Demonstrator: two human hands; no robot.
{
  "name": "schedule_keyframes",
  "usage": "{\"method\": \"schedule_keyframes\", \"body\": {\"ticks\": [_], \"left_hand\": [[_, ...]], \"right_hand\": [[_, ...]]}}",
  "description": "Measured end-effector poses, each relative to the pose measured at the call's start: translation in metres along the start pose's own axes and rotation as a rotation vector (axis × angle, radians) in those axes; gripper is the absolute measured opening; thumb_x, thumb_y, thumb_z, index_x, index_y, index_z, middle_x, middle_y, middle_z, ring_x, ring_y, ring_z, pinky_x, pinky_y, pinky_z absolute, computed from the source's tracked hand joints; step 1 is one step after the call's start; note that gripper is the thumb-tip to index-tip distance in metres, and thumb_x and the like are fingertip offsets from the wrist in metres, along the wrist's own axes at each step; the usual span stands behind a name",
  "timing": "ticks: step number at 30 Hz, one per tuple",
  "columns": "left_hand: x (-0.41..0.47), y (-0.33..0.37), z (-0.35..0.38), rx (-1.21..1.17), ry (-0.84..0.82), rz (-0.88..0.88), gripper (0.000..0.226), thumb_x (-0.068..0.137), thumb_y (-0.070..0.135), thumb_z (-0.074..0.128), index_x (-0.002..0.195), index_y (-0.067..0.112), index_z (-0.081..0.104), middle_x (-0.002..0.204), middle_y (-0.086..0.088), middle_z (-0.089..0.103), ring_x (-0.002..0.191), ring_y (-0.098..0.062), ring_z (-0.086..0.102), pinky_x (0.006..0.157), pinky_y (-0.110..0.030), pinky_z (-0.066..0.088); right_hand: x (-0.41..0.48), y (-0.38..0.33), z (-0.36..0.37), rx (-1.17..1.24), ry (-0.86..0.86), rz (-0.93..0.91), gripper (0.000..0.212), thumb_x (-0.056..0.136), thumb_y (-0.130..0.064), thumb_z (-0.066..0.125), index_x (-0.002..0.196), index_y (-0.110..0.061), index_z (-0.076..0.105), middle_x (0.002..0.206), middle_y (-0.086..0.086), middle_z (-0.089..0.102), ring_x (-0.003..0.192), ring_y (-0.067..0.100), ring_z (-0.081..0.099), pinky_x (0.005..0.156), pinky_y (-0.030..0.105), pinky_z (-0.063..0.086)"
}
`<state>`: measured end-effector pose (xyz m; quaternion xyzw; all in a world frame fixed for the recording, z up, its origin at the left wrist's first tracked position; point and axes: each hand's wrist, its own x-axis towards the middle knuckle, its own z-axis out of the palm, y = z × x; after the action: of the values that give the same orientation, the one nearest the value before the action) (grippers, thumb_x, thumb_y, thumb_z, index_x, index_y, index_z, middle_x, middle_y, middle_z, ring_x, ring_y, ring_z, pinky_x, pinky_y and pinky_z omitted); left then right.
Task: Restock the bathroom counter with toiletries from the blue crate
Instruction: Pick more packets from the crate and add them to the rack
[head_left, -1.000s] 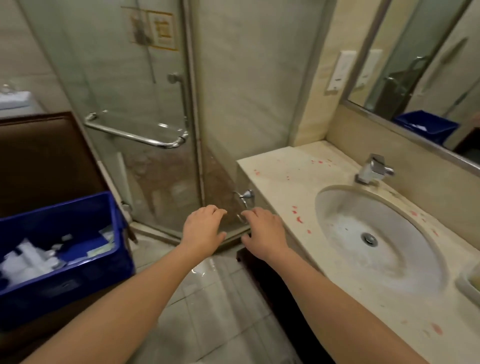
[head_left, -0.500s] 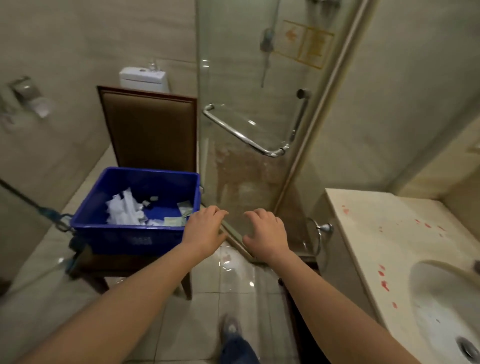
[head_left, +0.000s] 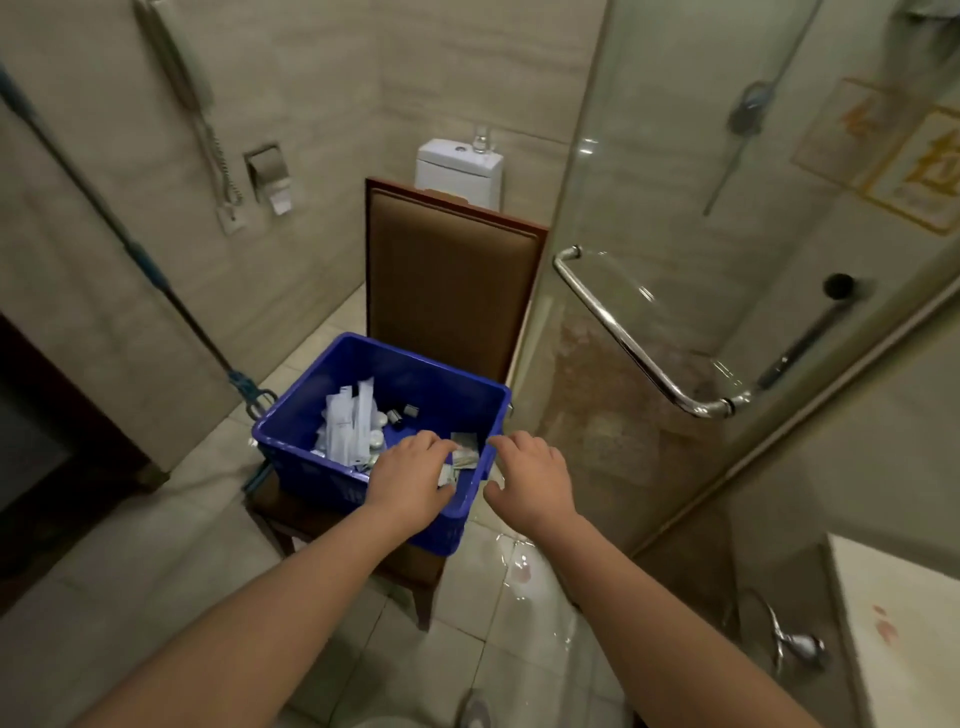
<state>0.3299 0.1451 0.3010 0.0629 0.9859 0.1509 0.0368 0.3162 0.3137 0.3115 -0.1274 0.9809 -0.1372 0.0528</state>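
A blue crate (head_left: 311, 452) sits on the seat of a brown chair (head_left: 447, 291). Inside lie white sachets (head_left: 345, 426), small dark bottles (head_left: 402, 415) and greenish packets (head_left: 465, 449). My left hand (head_left: 410, 480) hovers over the crate's near right corner, fingers relaxed and holding nothing. Just right of the crate's rim, my right hand (head_left: 530, 478) is spread and holds nothing. A corner of the beige bathroom counter (head_left: 893, 639) shows at the lower right, with red specks on it.
The glass shower door (head_left: 727, 260) with a chrome handle (head_left: 634, 343) stands to the right. A toilet (head_left: 460, 169) is behind the chair. A blue mop handle (head_left: 130, 244) leans on the left wall. The tiled floor (head_left: 519, 571) looks wet by the chair.
The view has swung left from the sink to the crate. Both hands have come over or beside the crate's near right corner, still holding nothing.
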Motion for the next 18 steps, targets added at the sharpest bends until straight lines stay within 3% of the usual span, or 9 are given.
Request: {"method": "schedule_keyframes", "body": {"ticks": [6,18], "left_hand": [[0.037,-0.012,0.013,-0.001,-0.026,-0.109,0.057,0.091,0.038,0.061,0.143,0.030,0.038,0.141,0.006,0.043,0.129,-0.016,0.044,0.101,-0.034,0.044],[0.097,-0.045,0.035,0.001,-0.157,-0.182,0.058,0.092,0.039,0.060,0.144,0.028,0.038,0.141,0.004,0.043,0.126,-0.018,0.046,0.100,-0.035,0.044]], "right_hand": [[0.054,0.015,0.008,0.001,-0.055,-0.091,0.055,0.086,-0.031,0.060,0.139,-0.029,0.045,0.133,-0.006,0.051,0.124,0.018,0.045,0.107,0.035,0.033],[0.128,0.028,0.042,0.038,-0.168,-0.086,0.058,0.085,-0.030,0.061,0.140,-0.029,0.045,0.135,-0.008,0.049,0.126,0.015,0.043,0.110,0.034,0.033]]}}
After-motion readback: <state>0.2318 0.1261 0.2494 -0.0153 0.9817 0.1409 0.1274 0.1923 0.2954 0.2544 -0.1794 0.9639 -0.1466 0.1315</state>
